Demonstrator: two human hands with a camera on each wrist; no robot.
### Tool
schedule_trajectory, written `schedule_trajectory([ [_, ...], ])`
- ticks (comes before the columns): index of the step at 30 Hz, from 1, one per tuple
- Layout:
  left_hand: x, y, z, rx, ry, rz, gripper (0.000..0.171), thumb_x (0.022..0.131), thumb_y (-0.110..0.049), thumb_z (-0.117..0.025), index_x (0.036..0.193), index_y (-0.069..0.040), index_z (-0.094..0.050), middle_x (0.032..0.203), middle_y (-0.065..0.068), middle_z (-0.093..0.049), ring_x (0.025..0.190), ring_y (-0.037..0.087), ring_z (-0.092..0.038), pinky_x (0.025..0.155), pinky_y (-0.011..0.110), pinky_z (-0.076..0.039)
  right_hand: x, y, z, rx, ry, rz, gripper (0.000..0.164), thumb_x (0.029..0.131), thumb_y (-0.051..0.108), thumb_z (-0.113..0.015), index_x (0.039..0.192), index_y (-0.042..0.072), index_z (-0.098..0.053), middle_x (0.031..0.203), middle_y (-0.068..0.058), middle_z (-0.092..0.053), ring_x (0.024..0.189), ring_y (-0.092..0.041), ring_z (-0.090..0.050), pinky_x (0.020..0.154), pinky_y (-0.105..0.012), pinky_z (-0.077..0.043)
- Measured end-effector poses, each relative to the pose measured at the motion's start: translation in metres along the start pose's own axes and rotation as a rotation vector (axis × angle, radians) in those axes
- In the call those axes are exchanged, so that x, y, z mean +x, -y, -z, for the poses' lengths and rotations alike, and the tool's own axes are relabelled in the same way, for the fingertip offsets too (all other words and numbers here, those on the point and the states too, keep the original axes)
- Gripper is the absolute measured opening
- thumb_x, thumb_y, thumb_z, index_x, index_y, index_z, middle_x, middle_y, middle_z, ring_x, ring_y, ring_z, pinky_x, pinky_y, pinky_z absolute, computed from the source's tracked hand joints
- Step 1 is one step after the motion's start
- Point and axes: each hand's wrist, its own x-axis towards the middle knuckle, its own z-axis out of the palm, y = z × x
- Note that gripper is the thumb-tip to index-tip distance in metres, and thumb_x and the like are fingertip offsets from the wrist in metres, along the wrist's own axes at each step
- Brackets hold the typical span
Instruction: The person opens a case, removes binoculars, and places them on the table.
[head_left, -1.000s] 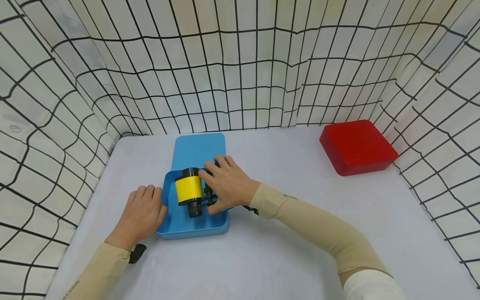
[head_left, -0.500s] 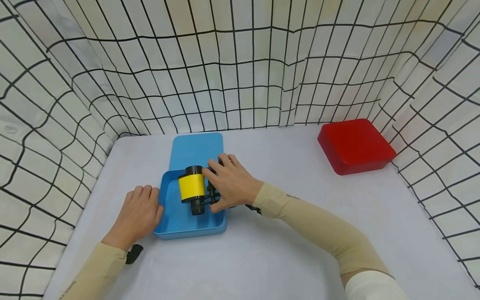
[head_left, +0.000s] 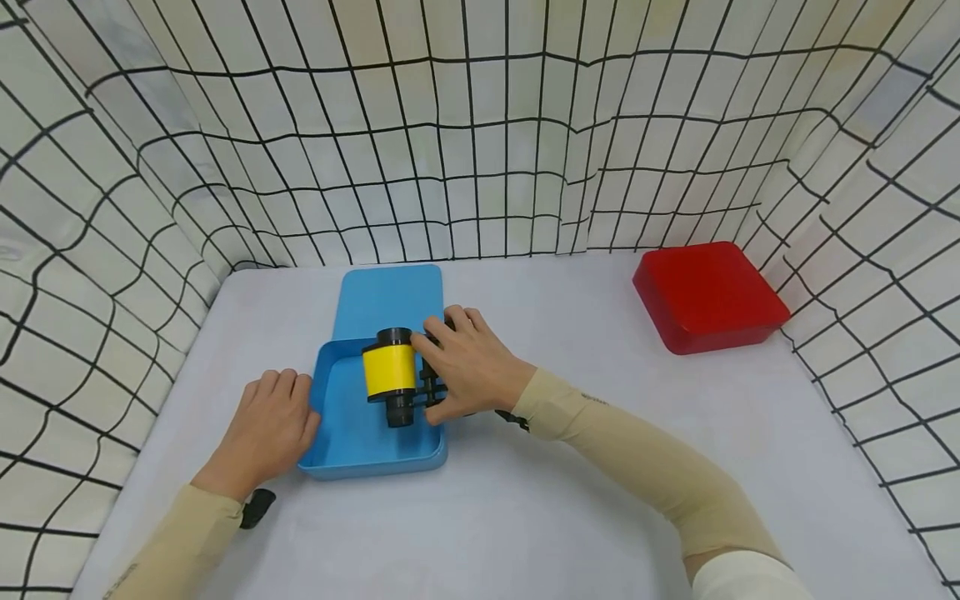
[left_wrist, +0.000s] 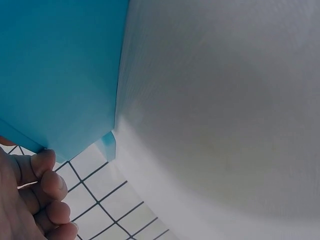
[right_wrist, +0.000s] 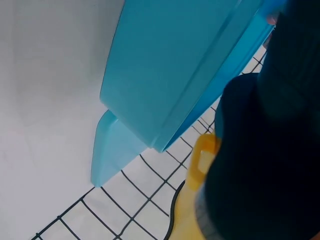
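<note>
Above the blue box [head_left: 341, 417], our right hand [head_left: 474, 368] grips the binoculars [head_left: 390, 371], probably rigid, fairly heavy and best held round both barrels, while our left hand [head_left: 262, 429] pinches the box's left rim.

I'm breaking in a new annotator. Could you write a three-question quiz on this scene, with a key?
1. Which colours show on the binoculars in the right hand: a) red and white, b) yellow and black, c) green and grey?
2. True or false: the red box stands apart from the blue box.
3. In the head view, which side of the blue box does the left hand touch?

Key: 1 b; 2 true; 3 left.
</note>
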Motion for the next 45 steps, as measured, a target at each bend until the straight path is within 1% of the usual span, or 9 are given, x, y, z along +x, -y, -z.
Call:
schedule_trajectory([
  [7,0.001,0.002,0.000,-0.007,-0.018,-0.005,0.028,0.092,-0.016,-0.058,0.106,0.007,-0.053,0.092,0.020,-0.055,0.087,0.035,-0.046,0.076,0.049,-0.040,-0.004,-0.005,0.001,0.021,-0.007,-0.018,0.089,0.071,0.075,-0.072,0.137,0.017,-0.052,0.123,-0.004,-0.053,0.119,-0.031,-0.043,0.103,-0.047,-0.038],
  [12,0.000,0.002,-0.002,-0.007,-0.056,-0.018,0.027,0.091,-0.016,-0.058,0.105,0.006,-0.053,0.090,0.019,-0.055,0.086,0.034,-0.045,0.075,0.049,-0.040,-0.009,-0.008,0.001,0.023,-0.003,-0.032,0.091,0.071,0.075,-0.072,0.138,0.017,-0.052,0.124,-0.005,-0.053,0.120,-0.031,-0.044,0.104,-0.048,-0.039],
  [17,0.000,0.002,-0.004,-0.003,-0.097,-0.032,0.024,0.090,-0.015,-0.058,0.101,0.005,-0.052,0.087,0.018,-0.053,0.083,0.032,-0.044,0.073,0.046,-0.037,-0.013,-0.011,-0.001,0.039,-0.019,-0.041,0.092,0.071,0.074,-0.074,0.139,0.016,-0.052,0.126,-0.006,-0.053,0.121,-0.032,-0.044,0.105,-0.048,-0.039],
  [21,0.000,0.002,-0.004,-0.003,-0.113,-0.038,0.023,0.089,-0.015,-0.058,0.099,0.005,-0.052,0.085,0.018,-0.052,0.082,0.032,-0.044,0.072,0.045,-0.037,-0.015,-0.013,-0.002,0.047,-0.029,-0.041,0.093,0.070,0.074,-0.075,0.139,0.016,-0.052,0.124,-0.006,-0.053,0.121,-0.033,-0.043,0.105,-0.049,-0.038],
  [32,-0.001,0.001,-0.004,-0.004,-0.113,-0.042,0.025,0.089,-0.015,-0.059,0.101,0.006,-0.052,0.086,0.019,-0.053,0.083,0.033,-0.044,0.074,0.048,-0.039,-0.019,-0.015,-0.002,0.027,-0.032,-0.038,0.093,0.070,0.076,-0.074,0.137,0.016,-0.053,0.122,-0.006,-0.053,0.119,-0.034,-0.045,0.103,-0.049,-0.039],
  [38,0.000,0.001,-0.003,-0.001,-0.095,-0.031,0.025,0.089,-0.015,-0.059,0.101,0.006,-0.052,0.087,0.019,-0.053,0.084,0.033,-0.044,0.074,0.048,-0.038,-0.022,-0.017,-0.003,0.027,-0.023,-0.043,0.096,0.069,0.080,-0.073,0.138,0.016,-0.052,0.122,-0.006,-0.054,0.120,-0.034,-0.046,0.103,-0.049,-0.039],
  [45,0.000,0.000,-0.002,-0.001,-0.083,-0.026,0.026,0.090,-0.015,-0.059,0.103,0.007,-0.053,0.089,0.020,-0.054,0.085,0.034,-0.045,0.075,0.049,-0.039,-0.025,-0.018,-0.004,0.003,-0.018,-0.054,0.095,0.069,0.082,-0.070,0.137,0.017,-0.052,0.124,-0.005,-0.053,0.121,-0.033,-0.046,0.103,-0.049,-0.040],
])
